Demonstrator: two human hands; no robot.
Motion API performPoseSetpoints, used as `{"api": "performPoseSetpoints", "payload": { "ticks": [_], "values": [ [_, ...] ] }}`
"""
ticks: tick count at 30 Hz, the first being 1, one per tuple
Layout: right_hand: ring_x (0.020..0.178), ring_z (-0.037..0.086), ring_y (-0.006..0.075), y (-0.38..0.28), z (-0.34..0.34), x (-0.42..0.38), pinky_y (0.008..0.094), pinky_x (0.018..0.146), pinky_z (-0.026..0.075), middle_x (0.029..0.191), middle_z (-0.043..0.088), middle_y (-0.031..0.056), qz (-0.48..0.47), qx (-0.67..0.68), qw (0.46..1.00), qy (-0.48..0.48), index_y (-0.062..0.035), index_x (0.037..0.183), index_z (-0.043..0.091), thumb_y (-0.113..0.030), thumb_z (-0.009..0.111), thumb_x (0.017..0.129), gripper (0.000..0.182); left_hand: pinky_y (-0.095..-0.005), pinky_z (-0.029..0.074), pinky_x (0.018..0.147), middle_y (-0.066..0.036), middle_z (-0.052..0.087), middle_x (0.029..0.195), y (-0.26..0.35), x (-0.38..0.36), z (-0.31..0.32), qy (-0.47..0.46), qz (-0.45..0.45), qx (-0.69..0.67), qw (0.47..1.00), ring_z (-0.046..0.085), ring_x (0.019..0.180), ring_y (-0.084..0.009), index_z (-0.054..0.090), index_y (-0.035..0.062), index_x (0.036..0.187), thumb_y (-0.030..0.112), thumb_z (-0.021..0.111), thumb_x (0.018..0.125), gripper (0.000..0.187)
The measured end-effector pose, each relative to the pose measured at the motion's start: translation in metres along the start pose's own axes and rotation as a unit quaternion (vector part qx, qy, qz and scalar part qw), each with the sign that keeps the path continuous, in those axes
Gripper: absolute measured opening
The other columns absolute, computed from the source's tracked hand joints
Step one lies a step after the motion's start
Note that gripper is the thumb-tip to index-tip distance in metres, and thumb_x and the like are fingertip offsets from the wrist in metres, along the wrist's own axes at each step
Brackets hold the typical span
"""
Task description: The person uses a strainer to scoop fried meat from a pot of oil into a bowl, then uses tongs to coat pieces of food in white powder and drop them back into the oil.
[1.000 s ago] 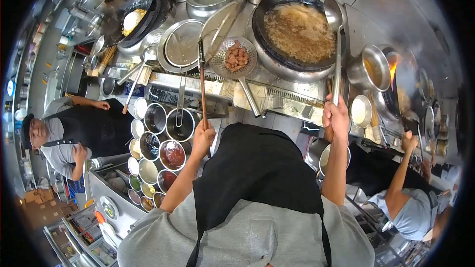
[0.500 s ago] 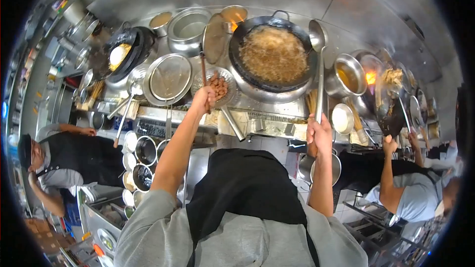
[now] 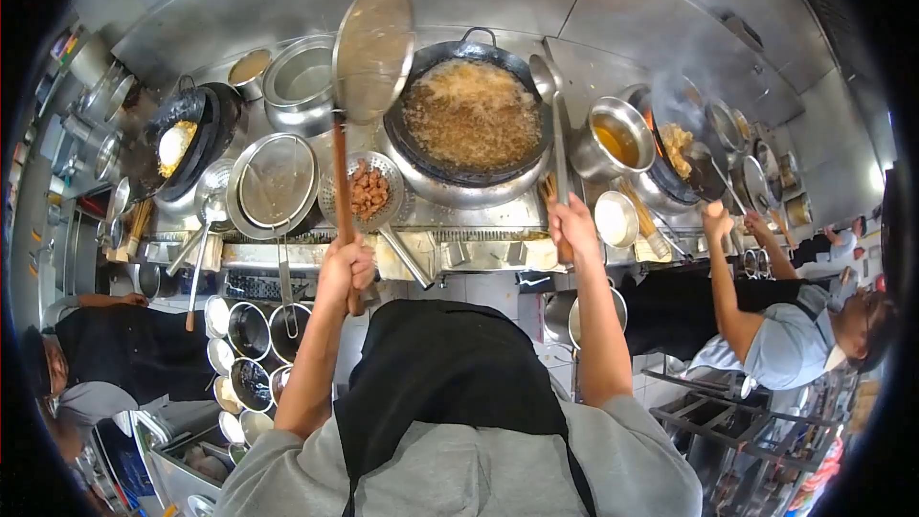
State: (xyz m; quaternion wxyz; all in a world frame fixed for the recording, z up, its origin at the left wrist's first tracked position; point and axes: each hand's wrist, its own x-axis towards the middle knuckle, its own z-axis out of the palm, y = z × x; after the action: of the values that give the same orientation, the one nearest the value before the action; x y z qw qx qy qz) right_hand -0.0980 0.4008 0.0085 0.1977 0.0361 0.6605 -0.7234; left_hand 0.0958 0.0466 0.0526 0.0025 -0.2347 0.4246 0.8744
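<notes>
Steel cook line (image 3: pixel 479 249) under steel wall panels. Far left, black wok (image 3: pixel 187 139). Left hand (image 3: pixel 347 266) grasps wooden-handled round mesh skimmer (image 3: pixel 371 48), raised beside big black wok of bubbling oil (image 3: pixel 467 120). Right hand (image 3: pixel 572 227) grips long steel ladle (image 3: pixel 548 81) at that wok's right rim. Co-worker (image 3: pixel 785 335) far right.

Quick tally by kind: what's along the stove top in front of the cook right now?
Woks: 3 (frying wok, egg wok, flaming wok)
Strainers: 3 (raised skimmer, mesh strainer, perforated strainer)
Ladles in hand: 1 (ladle)
Total: 7
</notes>
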Motion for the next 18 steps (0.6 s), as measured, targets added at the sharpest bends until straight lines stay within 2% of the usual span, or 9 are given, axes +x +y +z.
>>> {"api": "performPoseSetpoints", "payload": {
  "ticks": [3, 5, 6, 8, 11, 12, 15, 17, 18],
  "values": [
    [0.041, 0.042, 0.0092, 0.005, 0.006, 0.033, 0.0263, 0.036, 0.034, 0.058, 0.045, -0.0020, 0.036, -0.029, 0.999, 0.013, -0.0101, 0.094, 0.049, -0.008, 0.053, 0.088, 0.008, -0.0259, 0.024, 0.036, 0.004, 0.034, 0.052, -0.012, 0.030, 0.022, -0.119, -0.059, -0.049, 0.990, 0.031, 0.036, -0.0076, 0.038, 0.0120, 0.077, 0.005, 0.048, 0.086, 0.016],
    [0.041, 0.042, 0.0097, 0.007, 0.002, 0.037, 0.0273, 0.037, 0.034, 0.058, 0.044, -0.0028, 0.083, 0.122, 0.988, -0.039, -0.0100, 0.095, 0.049, -0.010, 0.053, 0.088, 0.007, -0.0264, 0.024, 0.037, 0.004, 0.034, 0.052, -0.028, 0.056, 0.037, -0.123, -0.108, -0.081, 0.983, 0.031, 0.036, -0.0074, 0.037, 0.0127, 0.070, 0.005, 0.049, 0.085, 0.021],
    [0.041, 0.041, 0.0097, 0.007, 0.003, 0.031, 0.0280, 0.037, 0.034, 0.059, 0.044, -0.0030, 0.082, 0.134, 0.987, -0.038, -0.0100, 0.096, 0.049, -0.011, 0.053, 0.089, 0.009, -0.0265, 0.026, 0.038, 0.004, 0.035, 0.052, -0.034, 0.066, 0.047, -0.146, -0.112, -0.072, 0.980, 0.032, 0.038, -0.0077, 0.036, 0.0126, 0.065, 0.005, 0.049, 0.084, 0.024],
    [0.041, 0.040, 0.0097, 0.006, 0.002, 0.013, 0.0277, 0.037, 0.034, 0.060, 0.045, -0.0026, 0.077, 0.138, 0.987, -0.040, -0.0097, 0.098, 0.049, -0.011, 0.052, 0.089, 0.010, -0.0260, 0.027, 0.040, 0.004, 0.035, 0.053, -0.048, 0.083, 0.069, -0.132, -0.127, -0.067, 0.981, 0.032, 0.040, -0.0080, 0.036, 0.0126, 0.061, 0.006, 0.049, 0.083, 0.026],
    [0.041, 0.040, 0.0101, 0.002, -0.006, -0.009, 0.0265, 0.036, 0.034, 0.060, 0.045, -0.0022, 0.042, 0.095, 0.994, -0.017, -0.0089, 0.100, 0.049, -0.010, 0.053, 0.088, 0.012, -0.0252, 0.027, 0.039, 0.006, 0.033, 0.053, -0.067, 0.105, 0.096, -0.128, -0.160, -0.061, 0.977, 0.031, 0.040, -0.0066, 0.034, 0.0152, 0.065, 0.006, 0.048, 0.082, 0.024],
    [0.040, 0.041, 0.0102, -0.004, -0.007, -0.018, 0.0260, 0.035, 0.033, 0.060, 0.045, -0.0016, 0.040, 0.110, 0.993, -0.011, -0.0080, 0.101, 0.049, -0.009, 0.053, 0.088, 0.014, -0.0248, 0.027, 0.038, 0.007, 0.033, 0.052, -0.070, 0.114, 0.103, -0.142, -0.200, -0.062, 0.967, 0.030, 0.040, -0.0067, 0.033, 0.0157, 0.061, 0.006, 0.048, 0.081, 0.026],
    [0.040, 0.040, 0.0101, -0.019, -0.013, -0.040, 0.0253, 0.036, 0.033, 0.061, 0.045, -0.0005, 0.025, 0.113, 0.993, -0.013, -0.0069, 0.102, 0.049, -0.006, 0.051, 0.088, 0.014, -0.0232, 0.030, 0.038, 0.007, 0.034, 0.052, -0.076, 0.121, 0.124, -0.149, -0.240, -0.103, 0.954, 0.030, 0.039, -0.0065, 0.034, 0.0162, 0.061, 0.006, 0.048, 0.080, 0.026],
    [0.040, 0.040, 0.0101, -0.026, -0.016, -0.054, 0.0251, 0.036, 0.033, 0.061, 0.045, -0.0004, 0.023, 0.116, 0.993, -0.013, -0.0068, 0.102, 0.049, -0.006, 0.051, 0.088, 0.014, -0.0247, 0.029, 0.040, 0.007, 0.032, 0.050, -0.069, 0.119, 0.123, -0.201, -0.245, -0.148, 0.937, 0.029, 0.039, -0.0082, 0.031, 0.0169, 0.058, 0.008, 0.049, 0.079, 0.029],
    [0.040, 0.040, 0.0101, -0.028, -0.016, -0.060, 0.0249, 0.036, 0.033, 0.061, 0.045, -0.0003, 0.021, 0.121, 0.992, -0.018, -0.0066, 0.103, 0.049, -0.005, 0.050, 0.088, 0.015, -0.0239, 0.030, 0.041, 0.007, 0.033, 0.051, -0.060, 0.116, 0.118, -0.227, -0.280, -0.198, 0.911, 0.030, 0.039, -0.0061, 0.032, 0.0171, 0.059, 0.007, 0.049, 0.080, 0.028]
  ]
}}
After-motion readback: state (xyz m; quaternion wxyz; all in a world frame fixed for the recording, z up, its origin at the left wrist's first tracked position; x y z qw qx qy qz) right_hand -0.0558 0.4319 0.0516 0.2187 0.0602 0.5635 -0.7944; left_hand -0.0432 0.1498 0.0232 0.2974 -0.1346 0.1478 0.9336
